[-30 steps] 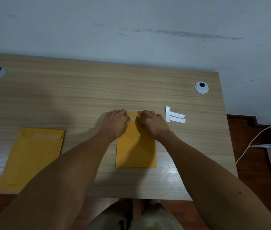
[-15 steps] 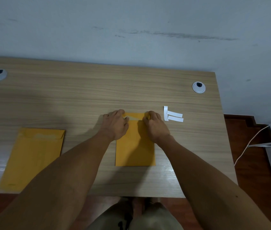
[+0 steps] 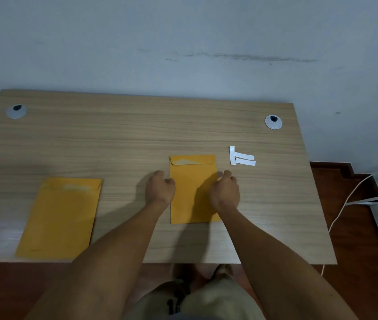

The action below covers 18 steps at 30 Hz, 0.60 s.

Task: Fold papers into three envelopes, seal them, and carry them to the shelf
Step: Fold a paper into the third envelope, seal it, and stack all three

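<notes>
A yellow-brown envelope (image 3: 192, 188) lies flat at the middle of the wooden desk (image 3: 125, 135), its flap folded down at the far end. My left hand (image 3: 160, 189) is curled against its left edge and my right hand (image 3: 226, 192) covers its right edge, both about halfway along and pinching the sides. Another envelope of the same colour (image 3: 60, 215), flap folded down, lies near the desk's front left corner. Whether more envelopes lie under it is hidden.
Three white paper strips (image 3: 241, 158) lie just right of the middle envelope. Two grey cable grommets (image 3: 273, 121) (image 3: 16, 111) sit at the desk's far corners. A white cable (image 3: 345, 204) runs over the red-brown floor on the right. A wall stands behind the desk.
Both hands have slid back from the flap at the far end to the envelope's sides. The flap now lies folded down in plain view.
</notes>
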Each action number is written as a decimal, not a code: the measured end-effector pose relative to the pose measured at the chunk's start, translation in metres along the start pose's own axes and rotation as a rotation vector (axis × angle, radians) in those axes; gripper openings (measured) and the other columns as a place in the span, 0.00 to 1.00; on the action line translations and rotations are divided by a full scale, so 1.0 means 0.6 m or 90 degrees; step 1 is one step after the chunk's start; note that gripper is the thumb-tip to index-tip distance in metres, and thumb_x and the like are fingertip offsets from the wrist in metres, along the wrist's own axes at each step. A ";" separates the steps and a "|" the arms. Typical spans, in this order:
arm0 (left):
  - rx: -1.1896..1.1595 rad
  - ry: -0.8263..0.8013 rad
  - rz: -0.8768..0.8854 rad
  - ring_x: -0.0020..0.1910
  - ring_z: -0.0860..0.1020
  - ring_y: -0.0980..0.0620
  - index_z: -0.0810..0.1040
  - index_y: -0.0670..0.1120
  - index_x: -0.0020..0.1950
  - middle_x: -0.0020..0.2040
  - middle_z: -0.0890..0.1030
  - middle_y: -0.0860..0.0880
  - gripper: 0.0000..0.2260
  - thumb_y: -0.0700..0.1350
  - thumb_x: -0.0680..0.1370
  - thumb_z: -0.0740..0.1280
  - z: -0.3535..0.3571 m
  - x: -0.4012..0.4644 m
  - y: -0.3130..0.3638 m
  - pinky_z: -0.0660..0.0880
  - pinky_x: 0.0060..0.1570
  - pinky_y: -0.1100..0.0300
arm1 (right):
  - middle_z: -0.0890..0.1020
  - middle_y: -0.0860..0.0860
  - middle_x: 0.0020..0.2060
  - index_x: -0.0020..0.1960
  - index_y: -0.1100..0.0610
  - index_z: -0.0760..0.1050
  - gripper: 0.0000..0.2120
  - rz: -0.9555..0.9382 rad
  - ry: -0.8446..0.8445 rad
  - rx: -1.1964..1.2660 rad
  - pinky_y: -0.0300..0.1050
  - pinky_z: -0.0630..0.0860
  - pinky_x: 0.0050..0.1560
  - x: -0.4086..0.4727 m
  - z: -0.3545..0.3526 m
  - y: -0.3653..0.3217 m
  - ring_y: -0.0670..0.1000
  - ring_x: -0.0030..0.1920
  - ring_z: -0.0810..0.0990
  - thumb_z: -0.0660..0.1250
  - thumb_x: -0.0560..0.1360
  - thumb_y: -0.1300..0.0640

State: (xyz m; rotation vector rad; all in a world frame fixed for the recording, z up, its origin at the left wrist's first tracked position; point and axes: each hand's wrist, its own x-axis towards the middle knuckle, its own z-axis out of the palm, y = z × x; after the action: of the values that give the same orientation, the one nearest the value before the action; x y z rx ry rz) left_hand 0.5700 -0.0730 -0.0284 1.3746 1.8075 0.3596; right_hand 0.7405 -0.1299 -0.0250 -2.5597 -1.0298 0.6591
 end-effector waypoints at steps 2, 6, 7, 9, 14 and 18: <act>-0.044 0.005 -0.058 0.52 0.80 0.41 0.80 0.40 0.58 0.52 0.82 0.43 0.11 0.44 0.77 0.67 0.003 -0.014 0.000 0.73 0.47 0.57 | 0.79 0.60 0.57 0.63 0.61 0.70 0.14 0.069 -0.004 0.061 0.57 0.77 0.55 -0.011 0.003 -0.005 0.63 0.57 0.79 0.60 0.79 0.57; -0.171 -0.008 -0.137 0.38 0.75 0.48 0.72 0.47 0.32 0.32 0.73 0.50 0.14 0.38 0.75 0.71 0.001 -0.024 -0.003 0.70 0.42 0.59 | 0.82 0.57 0.56 0.61 0.59 0.76 0.13 0.190 -0.046 0.190 0.56 0.77 0.58 -0.021 0.005 -0.008 0.61 0.56 0.80 0.64 0.78 0.57; -0.208 -0.013 -0.155 0.37 0.74 0.50 0.72 0.49 0.32 0.34 0.74 0.51 0.15 0.37 0.75 0.72 -0.001 -0.027 -0.006 0.70 0.44 0.60 | 0.82 0.57 0.56 0.61 0.61 0.77 0.14 0.198 -0.063 0.219 0.56 0.78 0.59 -0.023 0.004 -0.005 0.61 0.57 0.80 0.64 0.77 0.58; -0.278 -0.027 -0.180 0.41 0.78 0.51 0.80 0.46 0.41 0.43 0.82 0.48 0.07 0.35 0.74 0.73 -0.005 -0.027 -0.016 0.75 0.48 0.59 | 0.83 0.61 0.54 0.59 0.65 0.80 0.14 0.188 -0.082 0.286 0.58 0.80 0.57 -0.028 0.002 0.004 0.64 0.56 0.81 0.64 0.76 0.63; -0.352 -0.027 -0.196 0.51 0.83 0.44 0.80 0.42 0.60 0.55 0.84 0.41 0.16 0.32 0.74 0.71 -0.029 -0.048 -0.028 0.81 0.54 0.47 | 0.82 0.51 0.44 0.49 0.57 0.79 0.07 0.140 -0.109 0.396 0.48 0.79 0.48 -0.050 -0.001 0.016 0.55 0.49 0.80 0.65 0.76 0.65; -0.361 -0.015 -0.165 0.50 0.81 0.46 0.79 0.41 0.63 0.56 0.82 0.42 0.17 0.29 0.75 0.68 -0.065 -0.078 -0.039 0.80 0.49 0.54 | 0.82 0.50 0.44 0.49 0.57 0.79 0.04 0.106 -0.138 0.419 0.45 0.76 0.47 -0.075 -0.003 0.014 0.51 0.46 0.79 0.67 0.76 0.64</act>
State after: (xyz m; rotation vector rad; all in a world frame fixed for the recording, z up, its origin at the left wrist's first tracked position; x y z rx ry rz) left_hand 0.5290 -0.1143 0.0009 0.7407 1.6630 0.6522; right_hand 0.7175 -0.1677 -0.0138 -2.0286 -0.5271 1.1221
